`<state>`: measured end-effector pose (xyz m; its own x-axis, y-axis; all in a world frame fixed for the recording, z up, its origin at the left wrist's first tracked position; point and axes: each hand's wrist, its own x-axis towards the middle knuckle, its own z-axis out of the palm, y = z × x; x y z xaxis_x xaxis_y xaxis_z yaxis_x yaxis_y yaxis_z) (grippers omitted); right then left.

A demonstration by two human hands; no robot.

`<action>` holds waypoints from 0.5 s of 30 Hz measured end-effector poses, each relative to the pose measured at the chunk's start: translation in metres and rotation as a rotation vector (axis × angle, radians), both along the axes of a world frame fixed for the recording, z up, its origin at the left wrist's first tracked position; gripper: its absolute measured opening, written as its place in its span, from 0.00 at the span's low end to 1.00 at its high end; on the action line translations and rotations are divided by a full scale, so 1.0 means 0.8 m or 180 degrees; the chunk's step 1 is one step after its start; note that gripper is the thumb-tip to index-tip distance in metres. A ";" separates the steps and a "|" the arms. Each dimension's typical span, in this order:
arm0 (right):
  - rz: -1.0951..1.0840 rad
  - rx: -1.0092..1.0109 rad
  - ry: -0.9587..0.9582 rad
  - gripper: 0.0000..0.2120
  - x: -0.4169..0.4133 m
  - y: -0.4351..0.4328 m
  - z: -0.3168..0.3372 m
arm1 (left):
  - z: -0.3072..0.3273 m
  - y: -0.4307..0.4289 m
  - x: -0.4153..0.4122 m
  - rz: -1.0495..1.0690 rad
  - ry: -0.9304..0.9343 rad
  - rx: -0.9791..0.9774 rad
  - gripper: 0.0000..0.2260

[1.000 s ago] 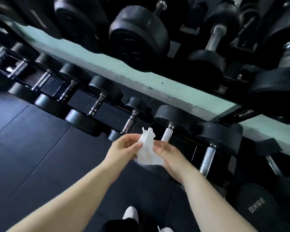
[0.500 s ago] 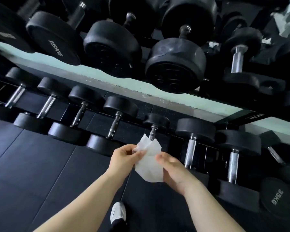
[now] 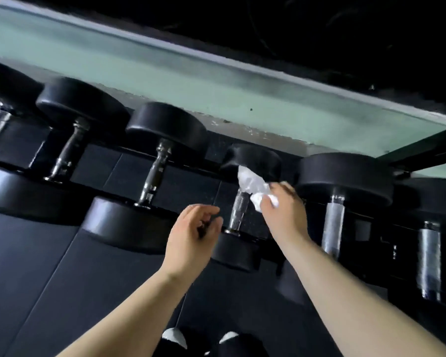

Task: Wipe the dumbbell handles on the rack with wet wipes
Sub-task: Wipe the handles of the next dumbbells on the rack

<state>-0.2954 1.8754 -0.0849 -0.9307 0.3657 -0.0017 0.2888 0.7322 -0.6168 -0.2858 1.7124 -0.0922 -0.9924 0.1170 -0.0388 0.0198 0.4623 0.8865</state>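
My right hand (image 3: 285, 210) grips a crumpled white wet wipe (image 3: 252, 186) and holds it against the top of a knurled chrome dumbbell handle (image 3: 238, 212) on the lower rack row. That small dumbbell has black round heads above and below the handle. My left hand (image 3: 191, 233) hovers just left of the handle with loosely curled fingers, holding nothing. More dumbbell handles stand in the same row: one to the left (image 3: 155, 173) and one to the right (image 3: 332, 228).
A pale green rack beam (image 3: 216, 88) runs diagonally above the lower row. Black rubber floor (image 3: 36, 279) spreads to the left. White shoe tips (image 3: 173, 336) show at the bottom. Further dumbbells line both sides, including one at far right (image 3: 429, 258).
The view has dropped closer to the lower row. My left hand let go of the wipe. My right hand carried the wipe forward onto the small dumbbell's handle.
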 end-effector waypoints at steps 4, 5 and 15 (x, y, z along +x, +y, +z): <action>0.1159 0.1078 0.0683 0.16 -0.047 0.002 -0.050 | -0.077 0.008 -0.002 -0.0599 0.0826 -0.0103 0.07; 0.1433 0.1353 0.0401 0.17 -0.055 0.004 -0.059 | -0.095 0.008 -0.002 -0.0708 0.0997 -0.0107 0.05; 0.1543 0.1033 -0.0727 0.07 -0.059 0.002 -0.089 | -0.152 0.016 -0.007 -0.0550 0.1951 0.0524 0.05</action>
